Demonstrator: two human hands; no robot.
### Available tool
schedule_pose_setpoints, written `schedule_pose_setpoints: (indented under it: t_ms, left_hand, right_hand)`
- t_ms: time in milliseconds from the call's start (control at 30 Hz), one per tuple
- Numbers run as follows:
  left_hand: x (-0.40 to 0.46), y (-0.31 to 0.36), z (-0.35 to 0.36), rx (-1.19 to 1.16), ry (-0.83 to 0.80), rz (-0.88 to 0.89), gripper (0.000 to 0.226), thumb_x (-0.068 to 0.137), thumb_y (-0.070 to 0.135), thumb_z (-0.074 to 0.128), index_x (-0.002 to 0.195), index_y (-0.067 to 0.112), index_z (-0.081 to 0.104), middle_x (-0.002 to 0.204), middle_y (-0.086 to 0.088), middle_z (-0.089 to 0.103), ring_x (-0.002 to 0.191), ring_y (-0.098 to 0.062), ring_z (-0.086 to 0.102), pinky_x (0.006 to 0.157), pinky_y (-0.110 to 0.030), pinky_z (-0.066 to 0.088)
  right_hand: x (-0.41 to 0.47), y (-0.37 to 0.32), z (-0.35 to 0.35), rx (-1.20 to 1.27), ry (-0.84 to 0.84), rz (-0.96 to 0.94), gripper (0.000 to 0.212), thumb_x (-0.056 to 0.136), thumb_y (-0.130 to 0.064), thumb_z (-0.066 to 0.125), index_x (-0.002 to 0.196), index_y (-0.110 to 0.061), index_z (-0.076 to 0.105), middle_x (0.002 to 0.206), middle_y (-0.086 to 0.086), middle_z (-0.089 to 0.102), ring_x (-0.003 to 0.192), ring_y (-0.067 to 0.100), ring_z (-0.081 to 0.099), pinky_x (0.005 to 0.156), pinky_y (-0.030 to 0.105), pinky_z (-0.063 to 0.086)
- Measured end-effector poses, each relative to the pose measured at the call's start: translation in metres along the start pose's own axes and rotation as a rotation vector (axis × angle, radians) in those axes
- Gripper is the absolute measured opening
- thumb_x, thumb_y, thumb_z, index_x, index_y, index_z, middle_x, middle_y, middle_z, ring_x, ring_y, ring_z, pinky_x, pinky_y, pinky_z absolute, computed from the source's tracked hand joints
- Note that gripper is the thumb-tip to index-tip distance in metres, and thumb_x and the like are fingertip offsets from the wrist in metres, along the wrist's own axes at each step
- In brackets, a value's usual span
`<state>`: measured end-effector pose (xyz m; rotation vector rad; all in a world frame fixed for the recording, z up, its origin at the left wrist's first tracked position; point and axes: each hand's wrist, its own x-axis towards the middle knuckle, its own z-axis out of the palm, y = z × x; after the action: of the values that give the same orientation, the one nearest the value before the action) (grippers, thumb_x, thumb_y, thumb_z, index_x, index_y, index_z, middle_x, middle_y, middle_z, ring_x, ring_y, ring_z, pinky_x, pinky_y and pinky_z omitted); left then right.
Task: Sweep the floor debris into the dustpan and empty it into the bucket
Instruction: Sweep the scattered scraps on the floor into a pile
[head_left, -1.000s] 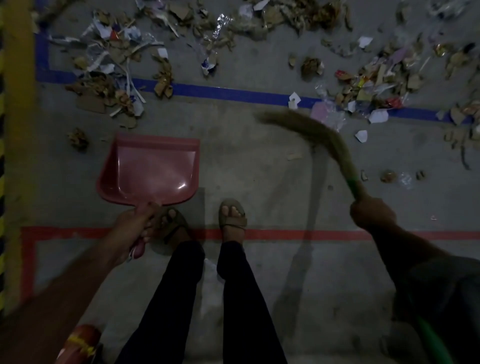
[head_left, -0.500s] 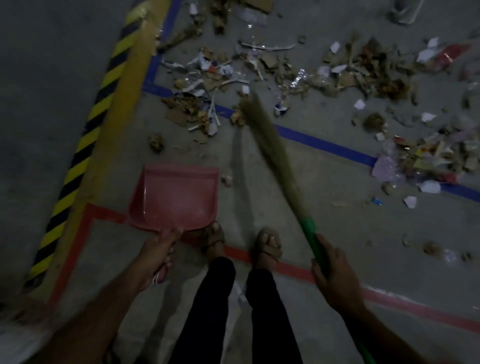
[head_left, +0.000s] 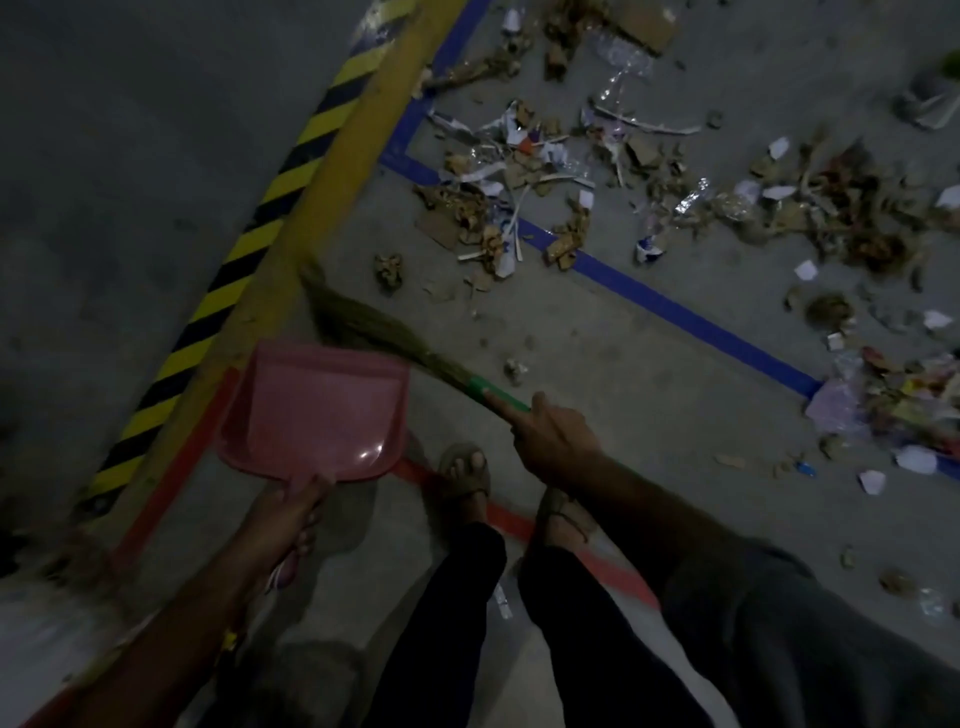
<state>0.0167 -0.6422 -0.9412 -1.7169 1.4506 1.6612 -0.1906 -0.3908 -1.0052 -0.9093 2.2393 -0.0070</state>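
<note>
A pink dustpan (head_left: 311, 410) lies flat on the grey floor at lower left, its pan bare. My left hand (head_left: 283, 519) grips its handle from below. My right hand (head_left: 550, 441) grips the green handle of a grass broom (head_left: 363, 325), index finger stretched along it. The broom's bristles lie across the dustpan's far edge, pointing left toward the yellow line. Floor debris (head_left: 519, 202) of cardboard scraps, paper and plastic lies scattered beyond, along the blue tape line. No bucket is in view.
A yellow line with black-and-yellow hazard stripes (head_left: 249, 244) runs diagonally at left. Blue tape (head_left: 675, 306) and red tape (head_left: 509, 519) mark the floor. My sandalled feet (head_left: 467, 473) stand on the red tape. More litter (head_left: 893, 405) lies at right.
The broom swung left, from pointing up into the debris to lying across the dustpan's far edge. The view turned further left. My left hand kept hold of the dustpan.
</note>
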Motion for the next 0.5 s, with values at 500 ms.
schedule_pose_setpoints:
  t_ms: [500]
  left_hand:
    - [0.032, 0.046, 0.095, 0.035, -0.151, 0.025, 0.030, 0.098, 0.029, 0.064, 0.076, 0.021, 0.045, 0.051, 0.006, 0.034, 0.035, -0.002, 0.029, 0.035, -0.016, 0.024]
  right_hand:
    - [-0.065, 0.185, 0.005, 0.248, -0.036, 0.866, 0.040, 0.104, -0.033, 0.042, 0.143, -0.023, 0.042, 0.084, 0.009, 0.055, 0.058, 0.021, 0.056, 0.042, 0.025, 0.042]
